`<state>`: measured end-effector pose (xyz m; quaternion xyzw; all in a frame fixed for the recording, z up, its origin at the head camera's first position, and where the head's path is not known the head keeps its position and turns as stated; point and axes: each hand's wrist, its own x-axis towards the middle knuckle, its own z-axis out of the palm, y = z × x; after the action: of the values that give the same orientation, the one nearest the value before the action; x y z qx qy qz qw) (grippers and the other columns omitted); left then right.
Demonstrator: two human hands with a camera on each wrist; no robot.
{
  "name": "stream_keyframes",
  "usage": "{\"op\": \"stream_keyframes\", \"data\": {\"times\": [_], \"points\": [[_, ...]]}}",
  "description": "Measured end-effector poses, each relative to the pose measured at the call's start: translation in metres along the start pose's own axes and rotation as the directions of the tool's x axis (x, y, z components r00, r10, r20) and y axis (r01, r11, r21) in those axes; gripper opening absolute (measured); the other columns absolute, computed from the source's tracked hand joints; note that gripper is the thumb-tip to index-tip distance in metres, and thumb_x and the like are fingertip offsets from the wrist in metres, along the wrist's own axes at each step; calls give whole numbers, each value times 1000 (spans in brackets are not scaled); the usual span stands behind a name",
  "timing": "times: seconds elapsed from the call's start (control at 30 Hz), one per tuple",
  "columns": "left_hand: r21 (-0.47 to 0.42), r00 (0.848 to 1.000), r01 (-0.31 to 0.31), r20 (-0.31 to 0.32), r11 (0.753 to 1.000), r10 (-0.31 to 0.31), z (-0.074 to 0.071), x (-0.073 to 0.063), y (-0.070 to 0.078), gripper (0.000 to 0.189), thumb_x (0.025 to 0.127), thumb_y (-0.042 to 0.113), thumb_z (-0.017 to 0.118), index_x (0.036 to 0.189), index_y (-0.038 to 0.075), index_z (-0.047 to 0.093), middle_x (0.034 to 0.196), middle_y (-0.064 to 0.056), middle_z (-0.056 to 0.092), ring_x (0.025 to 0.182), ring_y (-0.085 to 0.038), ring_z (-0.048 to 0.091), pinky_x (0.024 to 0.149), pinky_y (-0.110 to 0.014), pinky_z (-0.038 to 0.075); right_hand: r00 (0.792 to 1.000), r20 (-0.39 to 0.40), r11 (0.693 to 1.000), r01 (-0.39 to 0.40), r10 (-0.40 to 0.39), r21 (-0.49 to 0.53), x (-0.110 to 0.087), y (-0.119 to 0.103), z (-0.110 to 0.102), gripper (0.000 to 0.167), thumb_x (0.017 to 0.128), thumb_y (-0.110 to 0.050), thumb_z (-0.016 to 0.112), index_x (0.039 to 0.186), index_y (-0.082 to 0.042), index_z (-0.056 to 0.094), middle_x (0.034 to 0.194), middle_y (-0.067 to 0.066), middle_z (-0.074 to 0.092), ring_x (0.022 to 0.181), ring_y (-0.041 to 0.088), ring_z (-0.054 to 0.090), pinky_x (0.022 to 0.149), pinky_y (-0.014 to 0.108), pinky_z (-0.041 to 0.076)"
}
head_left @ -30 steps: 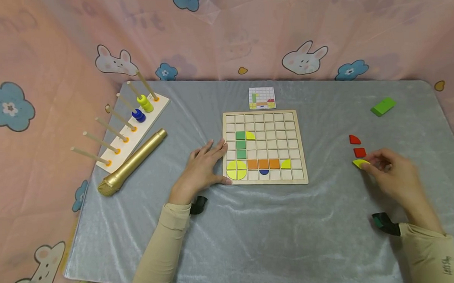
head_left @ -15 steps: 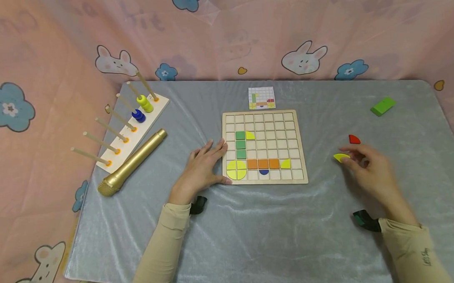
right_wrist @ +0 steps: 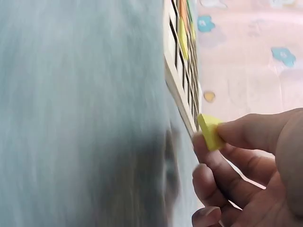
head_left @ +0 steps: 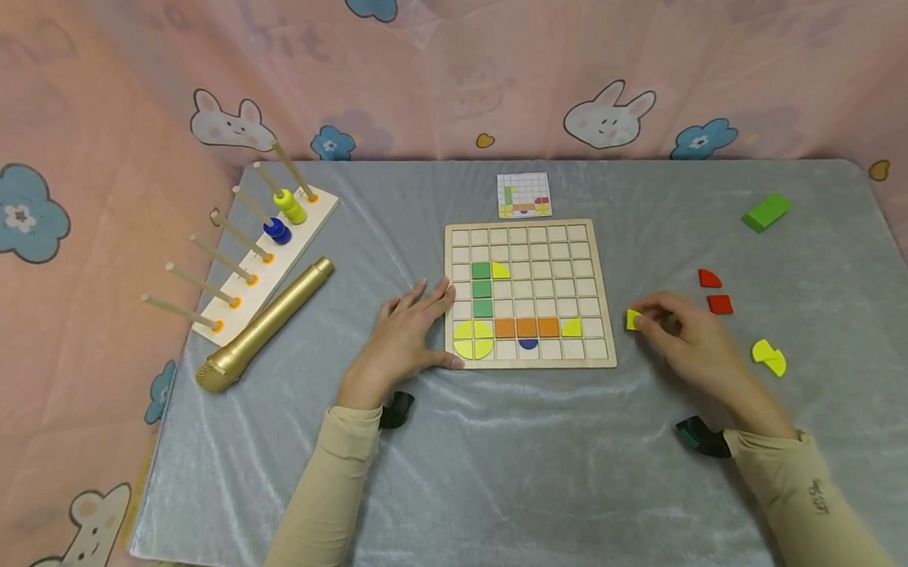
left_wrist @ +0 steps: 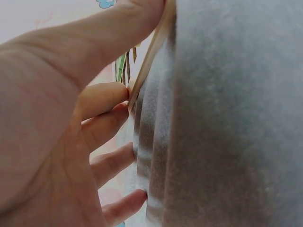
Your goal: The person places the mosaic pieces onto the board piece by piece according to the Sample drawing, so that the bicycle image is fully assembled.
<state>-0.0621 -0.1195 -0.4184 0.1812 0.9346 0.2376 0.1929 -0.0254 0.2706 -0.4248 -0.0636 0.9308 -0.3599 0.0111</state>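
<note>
In the head view, my left hand [head_left: 399, 344] rests at the left edge of a wooden grid board [head_left: 547, 359], thumb and fingertips touching its frame. Green squares [head_left: 482, 289], orange squares [head_left: 526, 328], a blue half-circle [head_left: 528, 344] and yellow quarter-circles [head_left: 473, 340] lie in the cells. Just right of the board, my right hand [head_left: 689, 342] pinches a yellow piece [right_wrist: 211, 132] between thumb and index finger; the fingers hide part of it. Right of that hand lie two touching yellow pieces [head_left: 769, 357], a red square [head_left: 720, 305] and a red quarter-circle [head_left: 710, 278].
Behind the board lies a small pattern card [head_left: 523, 195]. A green block [head_left: 767, 212] sits at the far right. On the left are a white peg stand [head_left: 273, 269] with blue and yellow beads and a gold microphone [head_left: 268, 323]. Grey cloth [head_left: 550, 464] covers the table.
My right hand has moved left towards the board with the yellow piece, uncovering the red square and two yellow pieces. The left hand has stayed in place.
</note>
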Motion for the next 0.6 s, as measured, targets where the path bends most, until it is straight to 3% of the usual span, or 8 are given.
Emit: {"op": "stream_keyframes", "data": {"times": [0.2,0.4,0.6], "points": [[-6,1000,-1,6,1000,1,1,0,0,111,79,44,91,169,18,31,177,1,21,167,-31,14,128,-60,19,998,14,997,69,-69,-19,6,-17,15,10,98,-9,76,107,-5,76,91,8,71,77,9,54,68,17,41],[-4,1000,-5,1,1000,5,1,-1,0,111,79,44,92,168,18,32,177,1,22,167,-31,15,128,-60,20,997,33,997,65,-64,-28,11,-27,23,9,95,-11,80,103,-7,78,95,8,72,87,19,56,75,25,42],[-1,1000,-4,-5,1000,4,0,0,0,111,78,44,92,168,17,33,177,1,22,166,-32,16,127,-60,21,998,26,997,58,-57,-42,14,-28,27,9,93,-6,81,102,-4,79,91,9,71,85,21,55,72,24,40]]}}
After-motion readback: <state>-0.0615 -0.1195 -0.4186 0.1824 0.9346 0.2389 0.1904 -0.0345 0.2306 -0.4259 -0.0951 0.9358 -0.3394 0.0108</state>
